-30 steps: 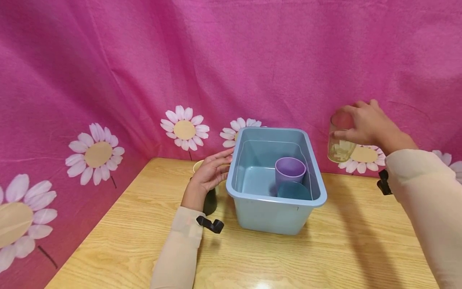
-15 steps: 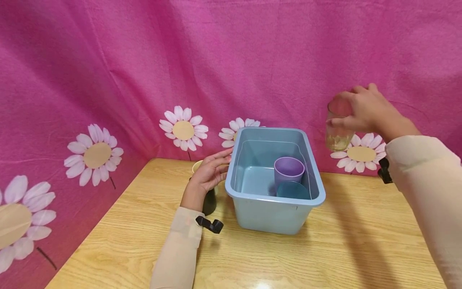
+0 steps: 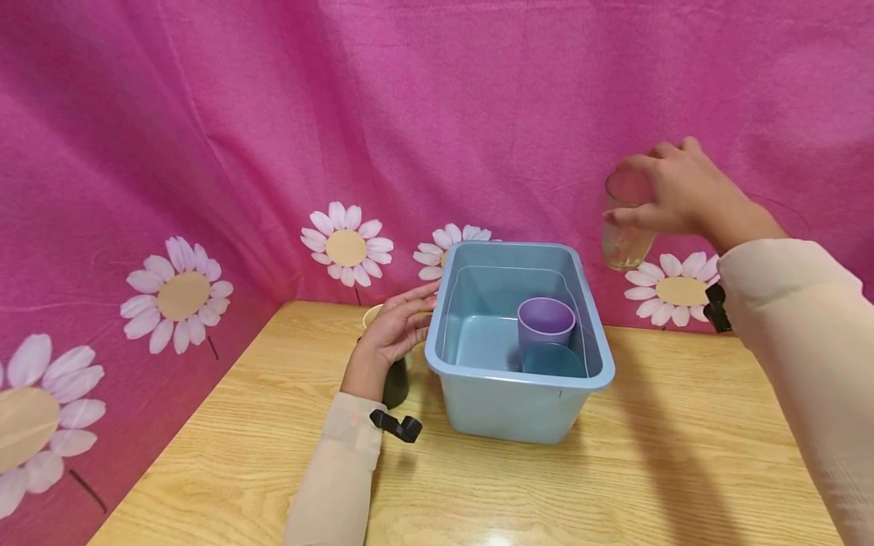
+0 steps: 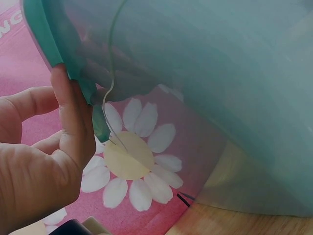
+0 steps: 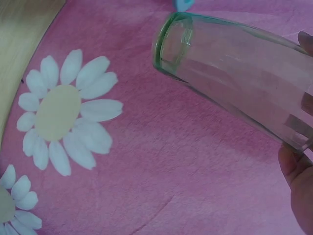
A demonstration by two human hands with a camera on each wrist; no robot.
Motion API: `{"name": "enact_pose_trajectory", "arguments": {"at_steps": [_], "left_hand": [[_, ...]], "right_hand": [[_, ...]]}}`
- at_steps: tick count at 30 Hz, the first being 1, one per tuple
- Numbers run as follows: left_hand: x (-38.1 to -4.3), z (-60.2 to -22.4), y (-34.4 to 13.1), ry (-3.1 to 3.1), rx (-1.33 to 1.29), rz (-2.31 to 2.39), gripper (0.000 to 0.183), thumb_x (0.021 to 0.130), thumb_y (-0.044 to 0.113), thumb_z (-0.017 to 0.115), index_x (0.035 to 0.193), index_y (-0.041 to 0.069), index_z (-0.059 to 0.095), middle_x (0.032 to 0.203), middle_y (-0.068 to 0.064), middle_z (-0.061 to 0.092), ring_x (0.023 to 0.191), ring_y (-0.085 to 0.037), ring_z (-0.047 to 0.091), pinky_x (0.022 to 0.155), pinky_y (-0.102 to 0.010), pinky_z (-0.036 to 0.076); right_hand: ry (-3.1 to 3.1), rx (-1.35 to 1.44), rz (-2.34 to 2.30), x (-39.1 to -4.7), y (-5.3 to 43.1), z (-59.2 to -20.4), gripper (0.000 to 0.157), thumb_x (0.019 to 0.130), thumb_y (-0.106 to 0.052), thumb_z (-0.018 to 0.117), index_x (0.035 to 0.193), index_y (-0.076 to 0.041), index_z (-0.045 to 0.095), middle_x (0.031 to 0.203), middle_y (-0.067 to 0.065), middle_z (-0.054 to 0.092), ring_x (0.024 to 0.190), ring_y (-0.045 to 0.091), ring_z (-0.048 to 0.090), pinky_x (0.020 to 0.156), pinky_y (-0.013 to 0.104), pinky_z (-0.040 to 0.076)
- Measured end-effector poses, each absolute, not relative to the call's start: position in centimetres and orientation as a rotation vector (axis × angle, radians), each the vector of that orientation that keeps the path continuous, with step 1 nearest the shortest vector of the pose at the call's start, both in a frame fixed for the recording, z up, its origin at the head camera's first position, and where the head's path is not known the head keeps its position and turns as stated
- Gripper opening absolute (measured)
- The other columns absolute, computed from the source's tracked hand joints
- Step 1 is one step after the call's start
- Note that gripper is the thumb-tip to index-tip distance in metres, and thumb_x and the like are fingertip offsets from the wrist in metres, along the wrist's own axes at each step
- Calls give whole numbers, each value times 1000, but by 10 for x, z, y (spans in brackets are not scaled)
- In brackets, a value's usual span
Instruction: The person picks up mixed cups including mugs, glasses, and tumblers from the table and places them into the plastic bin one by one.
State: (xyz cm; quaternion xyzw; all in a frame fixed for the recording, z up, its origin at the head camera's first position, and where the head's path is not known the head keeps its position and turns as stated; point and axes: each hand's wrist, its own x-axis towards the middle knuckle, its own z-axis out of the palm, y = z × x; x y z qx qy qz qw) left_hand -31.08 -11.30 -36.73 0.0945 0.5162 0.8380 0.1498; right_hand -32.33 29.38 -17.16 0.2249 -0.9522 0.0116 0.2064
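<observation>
My right hand (image 3: 686,189) holds a clear drinking glass (image 3: 624,246) high above the table, right of the tub. Thumb and fingers grip it near the top, and in the right wrist view the glass (image 5: 234,73) shows nothing inside. At the left side of a blue plastic tub (image 3: 508,409), my left hand (image 3: 399,326) rests with its fingers extended against the rim. The left wrist view shows fingers (image 4: 71,117) at the edge of the see-through tub wall (image 4: 244,78). Inside the tub stand a purple cup (image 3: 546,318) and a teal cup (image 3: 553,360).
Partly hidden behind the left hand are a dark cup (image 3: 396,387) and something with a yellow rim (image 3: 371,315). The tub stands on a wooden table (image 3: 273,409). A pink cloth with daisies (image 3: 580,129) hangs along the back and left.
My right hand has lifted the glass higher and shifted it slightly left. The left hand has stayed at the tub's rim.
</observation>
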Motion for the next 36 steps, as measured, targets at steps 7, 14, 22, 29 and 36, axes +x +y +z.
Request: {"name": "enact_pose_trajectory", "arguments": {"at_steps": [7,14,22,29,36], "left_hand": [[-310,-367,-114,1490,270,2411,45,104,5,54,149,6,53,124,-7,66,91,-18,68,75,-29,61],[-309,-366,-113,1491,277,2413,46,104,5,55,150,5,51,125,-7,66,91,-18,68,75,-29,61],[-309,-366,-113,1486,275,2413,46,103,5,56,149,6,53,125,-6,66,93,-19,68,75,-30,61],[-310,-367,-113,1484,290,2410,47,104,5,54,151,5,51,124,-6,66,91,-18,68,75,-30,61],[-309,-367,-112,1477,307,2410,48,104,4,52,152,4,48,120,-4,67,89,-17,68,73,-28,60]], "right_hand": [[-2631,647,76,-322,279,-165,77,85,-50,77,139,0,57,126,36,53,111,55,42,88,63,38],[-2664,635,132,-321,262,-161,76,86,-53,76,142,-6,56,131,35,50,114,54,40,87,66,40],[-2664,681,156,-323,249,-165,77,86,-55,76,144,-8,55,132,32,51,115,51,40,87,66,42],[-2726,703,199,-323,237,-169,80,87,-55,76,148,-11,50,138,30,48,120,49,38,89,68,44],[-2716,786,213,-327,230,-180,81,84,-50,82,148,-11,50,135,30,51,119,50,40,92,64,42]]}}
